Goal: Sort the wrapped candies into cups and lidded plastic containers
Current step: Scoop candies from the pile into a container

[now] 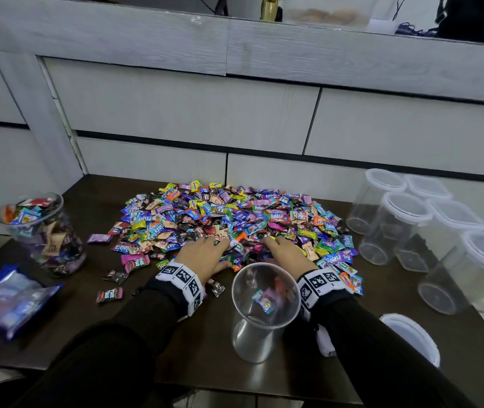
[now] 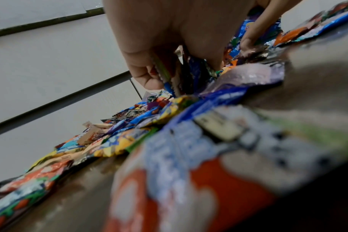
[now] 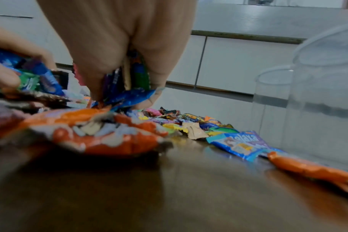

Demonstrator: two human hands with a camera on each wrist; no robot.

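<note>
- Candies (image 1: 234,219) lay in one big heap at the middle of the desk (image 1: 176,343), too many to count.
- One clear cup (image 1: 264,293) stood nearest the person, holding a few candies.
- One jar (image 1: 43,231) at the left was full; one blue bag (image 1: 8,298) lay before it.
- Six lidded containers (image 1: 405,207) stood at the right; one loose lid (image 1: 411,337).
- Dark brown desk, against grey panelled drawers (image 1: 176,107).
- Left hand (image 1: 202,254) and right hand (image 1: 287,254) dug into the heap's near edge; fingers (image 2: 149,73) of each curled round a bunch of candies.
</note>
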